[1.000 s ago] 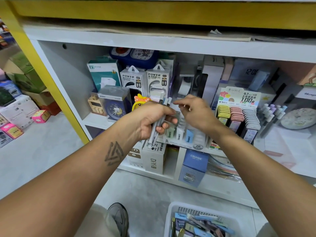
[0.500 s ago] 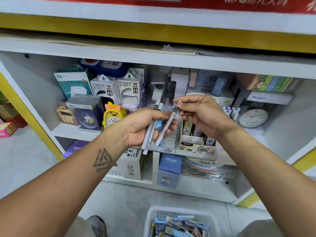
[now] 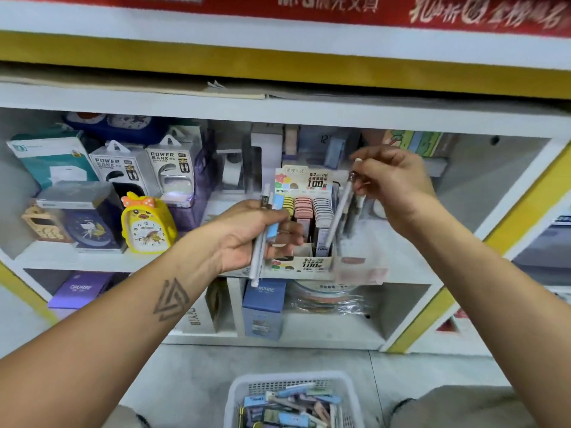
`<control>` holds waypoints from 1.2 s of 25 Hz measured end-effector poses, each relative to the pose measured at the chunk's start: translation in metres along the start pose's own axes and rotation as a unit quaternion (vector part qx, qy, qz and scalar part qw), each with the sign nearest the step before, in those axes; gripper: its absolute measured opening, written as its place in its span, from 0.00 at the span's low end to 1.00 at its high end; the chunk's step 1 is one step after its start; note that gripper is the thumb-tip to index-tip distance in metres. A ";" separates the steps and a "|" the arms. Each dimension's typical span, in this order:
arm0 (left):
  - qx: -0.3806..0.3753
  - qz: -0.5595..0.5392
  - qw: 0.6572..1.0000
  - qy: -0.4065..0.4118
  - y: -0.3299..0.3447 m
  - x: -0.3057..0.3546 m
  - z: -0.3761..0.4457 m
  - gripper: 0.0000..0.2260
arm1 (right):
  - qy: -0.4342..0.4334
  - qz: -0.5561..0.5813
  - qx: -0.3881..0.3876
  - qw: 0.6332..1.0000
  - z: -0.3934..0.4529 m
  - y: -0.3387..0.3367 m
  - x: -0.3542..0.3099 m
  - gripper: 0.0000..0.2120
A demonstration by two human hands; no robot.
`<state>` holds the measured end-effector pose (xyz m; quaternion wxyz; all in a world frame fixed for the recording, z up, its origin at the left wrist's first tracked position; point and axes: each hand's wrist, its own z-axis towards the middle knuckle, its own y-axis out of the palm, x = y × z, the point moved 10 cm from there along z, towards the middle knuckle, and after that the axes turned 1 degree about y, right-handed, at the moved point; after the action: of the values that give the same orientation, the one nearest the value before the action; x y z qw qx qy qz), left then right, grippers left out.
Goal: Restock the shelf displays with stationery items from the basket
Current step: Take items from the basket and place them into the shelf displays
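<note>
Since the earlier frame, one pen (image 3: pixel 339 216) has been drawn away to the right by the right hand (image 3: pixel 394 183), well apart from the bundle of pens (image 3: pixel 262 242) kept in the left hand (image 3: pixel 250 234). The single pen is pinched at its top end by the right grip and hangs tilted in front of the lead-refill display box (image 3: pixel 309 217) on the middle shelf (image 3: pixel 398 257). The bundle is clasped upright by the curled fingers of the left grip. On the floor below, a white basket (image 3: pixel 238 393) is seen, filled with more stationery. A yellow duck alarm clock (image 3: pixel 147 225) stands to the left on the shelf.
</note>
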<state>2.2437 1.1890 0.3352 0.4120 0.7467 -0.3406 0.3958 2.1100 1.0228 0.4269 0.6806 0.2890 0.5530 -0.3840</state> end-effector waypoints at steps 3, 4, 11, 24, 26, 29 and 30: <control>0.020 0.037 0.999 -0.001 0.007 -0.008 0.013 0.07 | -0.073 -0.157 0.031 0.984 -0.003 -0.028 -0.014 0.07; 0.020 0.048 0.999 -0.004 0.010 -0.011 0.017 0.08 | -0.084 -0.197 0.023 0.976 -0.004 -0.030 -0.015 0.08; -0.004 0.051 0.999 -0.018 0.036 -0.027 0.029 0.08 | -0.117 -0.371 -0.035 0.921 -0.016 -0.020 0.011 0.07; -0.001 0.019 1.000 -0.020 0.033 -0.026 0.027 0.06 | -0.110 -0.390 -0.046 0.913 -0.015 -0.016 0.018 0.05; 0.001 0.014 1.000 -0.018 0.031 -0.027 0.027 0.07 | -0.113 -0.411 -0.092 0.900 -0.019 -0.005 0.022 0.03; 0.009 -0.004 1.000 -0.016 0.028 -0.026 0.028 0.05 | -0.159 -0.489 -0.139 0.846 -0.027 0.014 0.018 0.06; 0.013 -0.016 1.000 -0.015 0.026 -0.025 0.028 0.06 | -0.173 -0.508 -0.140 0.832 -0.028 0.018 0.014 0.07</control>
<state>2.2191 1.1573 0.3128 0.4030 0.7632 -0.3298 0.3825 2.1116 1.0530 0.4067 0.5076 -0.2024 0.5428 -0.6378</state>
